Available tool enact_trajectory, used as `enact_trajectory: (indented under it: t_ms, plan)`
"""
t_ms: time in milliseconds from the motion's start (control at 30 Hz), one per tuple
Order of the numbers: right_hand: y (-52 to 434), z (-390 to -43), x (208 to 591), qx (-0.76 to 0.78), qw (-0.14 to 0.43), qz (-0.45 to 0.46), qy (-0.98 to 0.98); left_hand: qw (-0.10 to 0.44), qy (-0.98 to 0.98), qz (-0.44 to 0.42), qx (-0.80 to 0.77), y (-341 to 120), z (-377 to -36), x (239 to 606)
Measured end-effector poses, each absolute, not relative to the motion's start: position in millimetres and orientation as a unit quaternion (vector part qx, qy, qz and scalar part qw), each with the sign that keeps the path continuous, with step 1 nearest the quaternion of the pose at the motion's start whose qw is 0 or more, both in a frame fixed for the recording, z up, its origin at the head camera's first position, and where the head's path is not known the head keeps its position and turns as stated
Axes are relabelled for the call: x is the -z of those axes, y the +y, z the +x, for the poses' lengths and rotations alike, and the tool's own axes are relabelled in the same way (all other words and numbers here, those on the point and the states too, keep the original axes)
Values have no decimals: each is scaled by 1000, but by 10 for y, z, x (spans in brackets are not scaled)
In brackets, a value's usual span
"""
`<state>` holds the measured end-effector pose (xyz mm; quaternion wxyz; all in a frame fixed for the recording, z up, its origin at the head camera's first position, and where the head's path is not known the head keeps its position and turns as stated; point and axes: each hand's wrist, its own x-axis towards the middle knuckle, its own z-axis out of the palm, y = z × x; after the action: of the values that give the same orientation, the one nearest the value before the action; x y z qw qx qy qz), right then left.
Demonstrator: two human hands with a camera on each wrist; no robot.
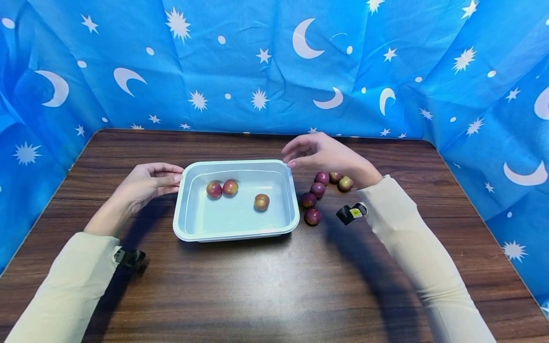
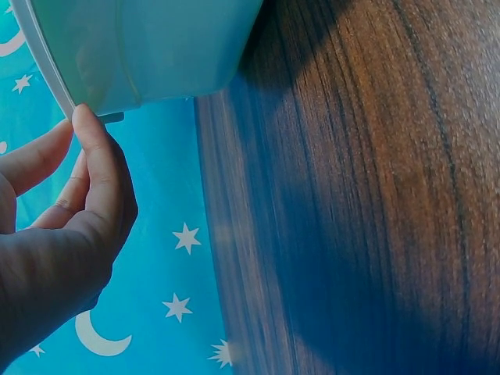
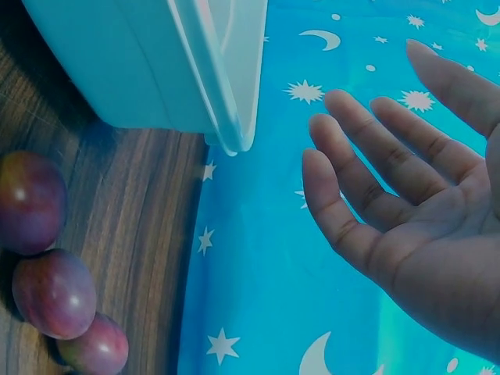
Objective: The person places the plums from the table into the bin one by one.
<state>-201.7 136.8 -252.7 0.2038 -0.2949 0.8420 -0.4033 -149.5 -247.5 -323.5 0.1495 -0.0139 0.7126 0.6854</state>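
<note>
In the head view, a pale blue rectangular plastic tub (image 1: 190,228) sits at the centre of the dark wooden table (image 1: 274,286), with three red-green plums (image 1: 230,187) lying inside it. The left hand (image 1: 146,183) rests at the tub's left rim, fingers gently curved, fingertips touching the edge without gripping it. The right hand (image 1: 319,152) hovers over the tub's upper right corner, fingers relaxed and spread, holding nothing. Just right of the tub, below that hand, lies a cluster of dark purple plums (image 1: 318,189) on the table.

In the left wrist view, the tub's wall (image 2: 156,55) fills the upper left of the frame, and the left hand's fingertips (image 2: 84,117) meet its rim; the fingers are loosely bent, closed on nothing.

In the right wrist view, the open right hand (image 3: 414,203) fills the right side, fingers extended and empty, well clear of the tub's corner (image 3: 230,117) at upper centre. Three loose plums (image 3: 53,291) lie at lower left.

The step in hand looks like moving plums into the tub, between picks. The next move would likely call for lowering the right hand to the loose cluster and closing on one fruit.
</note>
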Motion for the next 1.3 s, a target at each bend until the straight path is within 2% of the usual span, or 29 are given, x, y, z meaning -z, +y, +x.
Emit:
enact_trajectory:
  t_ms: [967,1300]
  plan:
    - [1712,-1995,2490,408,179,-290,847,146,746,-12,-650,-2472,-1496,3249]
    - [1909,-2016,2546,406,162,-254,863,145,717,-6,-682,-2484,-1497,3269]
